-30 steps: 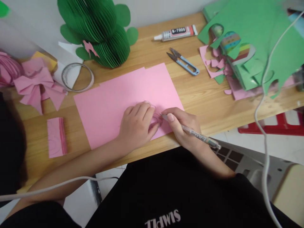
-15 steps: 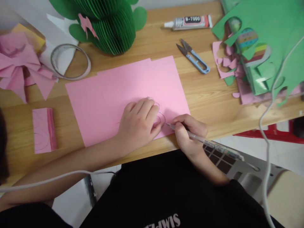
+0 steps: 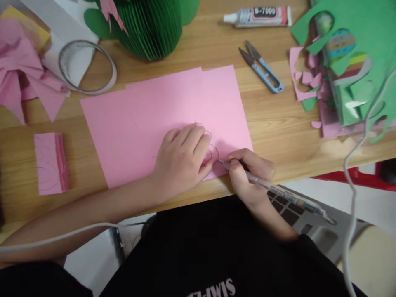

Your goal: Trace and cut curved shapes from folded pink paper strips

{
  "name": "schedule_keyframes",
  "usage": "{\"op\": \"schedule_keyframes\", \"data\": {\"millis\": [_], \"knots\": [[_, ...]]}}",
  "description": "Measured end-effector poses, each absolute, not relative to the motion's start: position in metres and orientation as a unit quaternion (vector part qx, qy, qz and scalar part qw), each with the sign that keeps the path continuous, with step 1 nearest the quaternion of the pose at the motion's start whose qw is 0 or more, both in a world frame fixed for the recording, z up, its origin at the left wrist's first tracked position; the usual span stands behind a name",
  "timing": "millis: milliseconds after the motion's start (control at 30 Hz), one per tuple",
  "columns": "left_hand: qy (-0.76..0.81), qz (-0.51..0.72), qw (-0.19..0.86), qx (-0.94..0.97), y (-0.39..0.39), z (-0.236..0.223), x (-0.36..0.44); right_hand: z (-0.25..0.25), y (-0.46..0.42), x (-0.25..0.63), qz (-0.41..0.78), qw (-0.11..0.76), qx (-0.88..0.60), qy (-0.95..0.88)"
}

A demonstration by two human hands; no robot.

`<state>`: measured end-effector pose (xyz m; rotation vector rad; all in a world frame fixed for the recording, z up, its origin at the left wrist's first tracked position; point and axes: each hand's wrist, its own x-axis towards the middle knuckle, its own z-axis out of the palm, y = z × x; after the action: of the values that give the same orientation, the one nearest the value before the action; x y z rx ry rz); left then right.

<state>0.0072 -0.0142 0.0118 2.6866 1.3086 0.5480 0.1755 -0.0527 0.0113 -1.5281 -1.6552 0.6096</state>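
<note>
A large pink paper sheet (image 3: pixel 161 111) lies flat on the wooden table (image 3: pixel 278 123). My left hand (image 3: pixel 182 159) rests on the sheet near its front right corner, fingers curled and pressing down on a small shape that is mostly hidden under them. My right hand (image 3: pixel 249 175) pinches a clear pen (image 3: pixel 278 192), whose tip touches the sheet just right of my left fingers. A thin curved pen line (image 3: pixel 214 149) shows on the pink paper around my left fingertips.
Blue thread snips (image 3: pixel 262 68) and a glue tube (image 3: pixel 258 16) lie at the back. A green honeycomb paper cactus (image 3: pixel 148 24), a tape ring (image 3: pixel 88 68), pink bow (image 3: pixel 18 74) and folded pink stack (image 3: pixel 51 163) sit left. Green and pink scraps (image 3: pixel 340 62) pile up right. A white cable (image 3: pixel 355 165) hangs down.
My right hand has drawn the pen down and to the right along the curve beside my left fingers. My left hand has stayed pressed in place. The camera has tilted, shifting the table upward.
</note>
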Motion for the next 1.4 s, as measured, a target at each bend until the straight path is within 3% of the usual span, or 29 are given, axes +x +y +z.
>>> {"op": "schedule_keyframes", "data": {"millis": [867,1167,1400], "knots": [[0.433,0.171,0.074,0.882,-0.0149,0.0139,0.0067,0.0142,-0.0512,0.1767,0.255,0.389,-0.588,-0.662],[0.436,0.174,0.064,0.880,-0.0143,0.0136,0.0074,0.0069,-0.0581,0.1780,0.297,0.446,-0.597,-0.597],[0.445,0.167,0.090,0.875,-0.0141,0.0144,0.0065,0.0135,-0.0546,0.1782,0.288,0.379,-0.587,-0.655]]}}
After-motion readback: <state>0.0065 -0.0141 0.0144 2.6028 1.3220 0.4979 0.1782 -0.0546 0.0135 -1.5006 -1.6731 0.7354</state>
